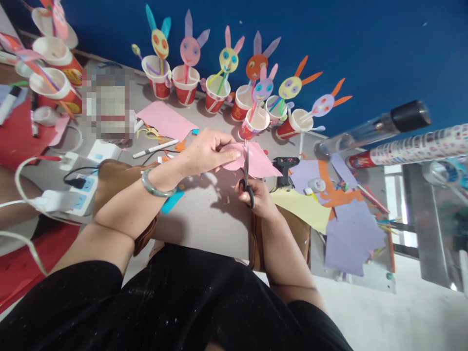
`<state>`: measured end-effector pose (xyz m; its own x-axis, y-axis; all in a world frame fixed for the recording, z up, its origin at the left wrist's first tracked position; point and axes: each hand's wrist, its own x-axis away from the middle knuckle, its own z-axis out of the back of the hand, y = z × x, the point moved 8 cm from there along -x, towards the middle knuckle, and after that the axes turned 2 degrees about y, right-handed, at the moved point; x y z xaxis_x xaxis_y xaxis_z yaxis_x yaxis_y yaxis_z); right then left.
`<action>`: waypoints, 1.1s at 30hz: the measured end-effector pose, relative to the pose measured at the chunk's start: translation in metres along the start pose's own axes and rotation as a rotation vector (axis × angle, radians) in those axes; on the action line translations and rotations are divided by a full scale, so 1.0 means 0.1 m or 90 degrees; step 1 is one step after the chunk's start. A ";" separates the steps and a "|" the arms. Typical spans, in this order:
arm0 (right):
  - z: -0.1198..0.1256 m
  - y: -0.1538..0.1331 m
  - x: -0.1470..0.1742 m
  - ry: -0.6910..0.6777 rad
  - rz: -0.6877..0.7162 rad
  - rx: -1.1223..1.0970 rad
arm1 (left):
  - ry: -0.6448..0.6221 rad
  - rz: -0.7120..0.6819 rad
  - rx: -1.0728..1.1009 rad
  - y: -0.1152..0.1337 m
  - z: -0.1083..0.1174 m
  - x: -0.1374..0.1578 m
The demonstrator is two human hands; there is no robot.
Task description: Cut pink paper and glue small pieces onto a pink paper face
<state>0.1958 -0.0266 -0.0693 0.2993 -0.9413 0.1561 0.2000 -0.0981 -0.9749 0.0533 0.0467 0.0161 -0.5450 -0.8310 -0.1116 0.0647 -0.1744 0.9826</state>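
Note:
Pinched between the fingers of my left hand is a piece of pink paper, held up over the table. My right hand grips black-handled scissors, their blades pointing away from me and lying across the pink paper. Whether the blades are fully closed is hard to make out. Just beyond the paper stands a red and white paper cup with a purple rabbit face on a straw. To the right of my right hand lies a black glue gun.
Several more rabbit cups line the blue wall. A pink sheet and a white marker lie at left, near a power strip with cables. Purple paper, yellow paper and a stack of cups are at right.

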 end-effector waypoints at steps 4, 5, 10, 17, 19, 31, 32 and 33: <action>-0.01 0.02 0.00 -0.004 -0.009 0.001 | -0.003 0.000 -0.018 0.01 0.00 0.00; -0.01 0.02 0.00 -0.003 -0.013 -0.001 | -0.006 -0.001 -0.022 0.01 0.00 0.00; -0.01 0.04 -0.01 0.003 -0.017 -0.010 | -0.022 -0.015 -0.025 0.01 -0.04 0.01; 0.00 0.03 0.00 0.003 -0.012 -0.005 | -0.018 -0.018 -0.023 0.00 -0.03 0.00; 0.00 0.01 0.00 0.006 -0.008 -0.009 | -0.017 -0.017 -0.024 -0.01 -0.02 0.00; -0.01 0.02 -0.01 0.007 -0.010 -0.021 | -0.011 -0.012 -0.053 0.02 -0.02 0.01; -0.01 0.03 -0.01 0.006 -0.012 -0.022 | -0.014 -0.012 -0.055 0.01 -0.03 0.01; -0.01 0.03 -0.01 0.006 -0.014 -0.023 | -0.015 -0.010 -0.056 0.01 -0.03 0.01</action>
<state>0.1952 -0.0265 -0.0723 0.2862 -0.9417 0.1766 0.1733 -0.1304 -0.9762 0.0553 0.0443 0.0169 -0.5665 -0.8149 -0.1225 0.1287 -0.2344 0.9636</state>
